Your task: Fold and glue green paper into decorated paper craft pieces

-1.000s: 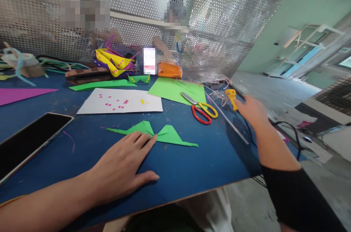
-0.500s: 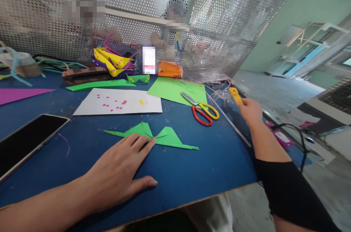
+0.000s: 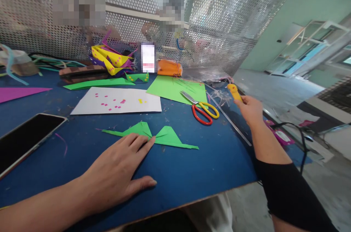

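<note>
Left hand (image 3: 117, 173) flat, fingers spread, fingertips covering folded green paper (image 3: 153, 136) centre. Right hand (image 3: 251, 109) grips yellow tool (image 3: 234, 92); handle hidden in fist.

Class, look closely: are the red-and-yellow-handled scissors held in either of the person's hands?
No, the red-and-yellow-handled scissors lie untouched on the blue table, between the left hand and right hand.

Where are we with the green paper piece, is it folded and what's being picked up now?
Done: the green folded paper lies creased on the blue table, pinned by the left hand. In hand: the right hand grips a yellow tool. Left: the tool has not reached the paper; the scissors lie unused.
</note>
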The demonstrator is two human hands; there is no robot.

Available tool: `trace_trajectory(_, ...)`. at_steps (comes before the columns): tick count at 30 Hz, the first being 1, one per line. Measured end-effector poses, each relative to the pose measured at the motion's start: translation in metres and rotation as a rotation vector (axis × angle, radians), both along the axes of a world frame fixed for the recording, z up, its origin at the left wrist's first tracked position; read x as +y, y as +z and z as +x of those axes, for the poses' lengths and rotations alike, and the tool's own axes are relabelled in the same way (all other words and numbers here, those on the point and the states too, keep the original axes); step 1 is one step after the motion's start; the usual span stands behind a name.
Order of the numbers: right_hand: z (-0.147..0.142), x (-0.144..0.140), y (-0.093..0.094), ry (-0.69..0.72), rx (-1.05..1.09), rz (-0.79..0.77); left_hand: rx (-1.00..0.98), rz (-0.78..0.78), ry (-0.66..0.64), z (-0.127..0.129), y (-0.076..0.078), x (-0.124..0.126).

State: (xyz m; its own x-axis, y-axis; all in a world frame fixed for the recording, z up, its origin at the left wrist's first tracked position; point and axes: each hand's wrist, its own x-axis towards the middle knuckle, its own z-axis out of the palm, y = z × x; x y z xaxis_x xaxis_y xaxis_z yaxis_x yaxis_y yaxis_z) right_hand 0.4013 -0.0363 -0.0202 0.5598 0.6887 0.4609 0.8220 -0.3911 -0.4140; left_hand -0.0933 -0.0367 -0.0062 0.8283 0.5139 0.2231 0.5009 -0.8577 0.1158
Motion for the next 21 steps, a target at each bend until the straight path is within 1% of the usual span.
trace_trajectory(3, -0.009, -0.003, 0.005, -0.066, -0.086, -0.086, 0.0, 0.005, -0.005, -0.001, -0.002, 0.003)
trace_trajectory(7, -0.026, -0.003, 0.007, -0.063, -0.182, -0.177, -0.007, -0.008, -0.037, -0.002, -0.004, 0.005)
trace_trajectory(10, -0.034, -0.003, 0.011, -0.054, -0.249, -0.202, -0.009, -0.004, 0.001, -0.002, -0.003, 0.003)
trace_trajectory(13, -0.045, -0.006, 0.019, -0.053, -0.328, -0.187, -0.015, 0.003, 0.001, -0.001, -0.002, 0.001)
trace_trajectory(15, -0.059, -0.012, 0.025, -0.048, -0.401, -0.128, -0.025, -0.002, 0.0, 0.0, -0.001, 0.0)
trace_trajectory(16, -0.07, -0.017, 0.028, -0.026, -0.451, -0.065, -0.027, -0.007, -0.001, 0.0, -0.001, 0.0)
trace_trajectory(17, -0.084, -0.023, 0.03, 0.009, -0.49, 0.03, -0.026, -0.009, -0.003, -0.001, -0.002, 0.001)
trace_trajectory(18, -0.1, -0.03, 0.031, 0.072, -0.502, 0.134, -0.021, -0.008, -0.005, -0.001, -0.002, 0.001)
trace_trajectory(19, -0.118, -0.038, 0.03, 0.164, -0.491, 0.218, -0.013, -0.006, -0.009, -0.001, -0.002, 0.002)
trace_trajectory(20, -0.137, -0.048, 0.029, 0.264, -0.466, 0.277, -0.005, -0.002, -0.019, -0.001, -0.002, 0.003)
trace_trajectory(21, -0.156, -0.058, 0.027, 0.36, -0.436, 0.293, 0.005, 0.002, -0.03, -0.002, -0.003, 0.004)
